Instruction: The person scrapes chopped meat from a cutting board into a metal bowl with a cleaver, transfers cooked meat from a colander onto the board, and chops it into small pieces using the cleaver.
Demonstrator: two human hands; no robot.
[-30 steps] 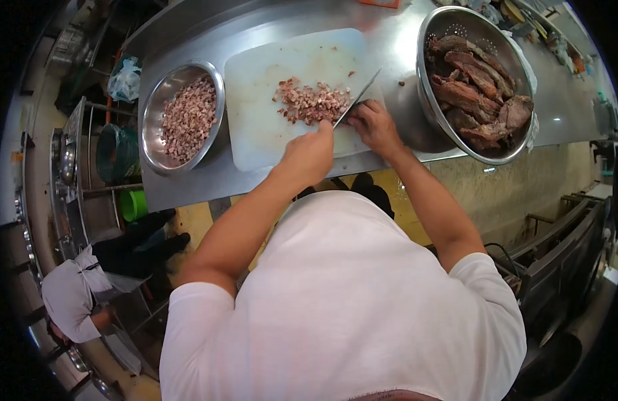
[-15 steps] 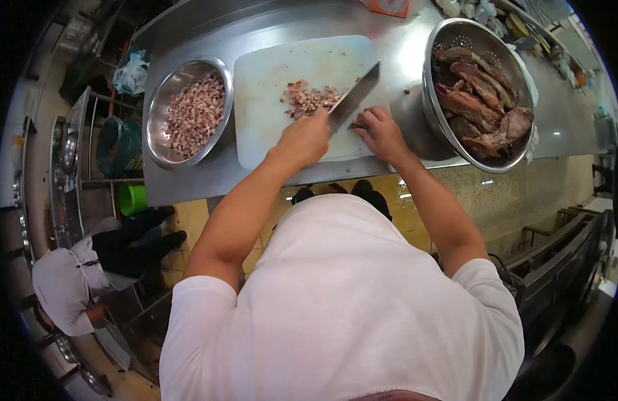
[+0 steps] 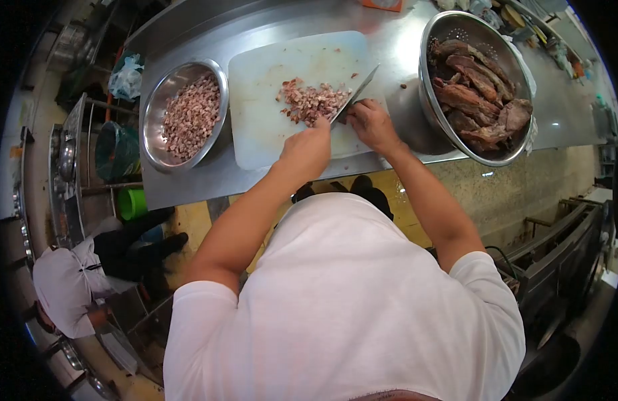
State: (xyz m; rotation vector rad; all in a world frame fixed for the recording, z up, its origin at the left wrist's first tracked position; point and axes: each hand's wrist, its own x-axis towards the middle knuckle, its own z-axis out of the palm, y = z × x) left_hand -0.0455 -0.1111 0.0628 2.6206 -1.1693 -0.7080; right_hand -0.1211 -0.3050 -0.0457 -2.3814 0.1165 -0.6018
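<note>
My left hand (image 3: 305, 148) is closed around the handle of a knife (image 3: 360, 88), whose blade slants up to the right, seen nearly edge-on. Close beside the blade, my right hand (image 3: 374, 127) has its fingers curled over a dark piece of meat, mostly hidden beneath them. Both hands are over a white cutting board (image 3: 255, 140). A pile of chopped meat (image 3: 310, 100) lies on the board just left of the blade, with a few stray bits farther up.
Left of the board, a steel bowl (image 3: 150, 137) holds diced meat (image 3: 192, 117). On the right, a steel colander (image 3: 426, 87) holds large strips of cooked meat (image 3: 466, 97). Both stand on a steel table (image 3: 182, 187). Another person (image 3: 68, 281) bends over at the lower left, near a green bucket (image 3: 130, 204).
The knife blade has turned from showing its broad side to nearly edge-on, close against my right fingers. My right hand has shifted slightly left and up. The chopped pile looks a little bigger.
</note>
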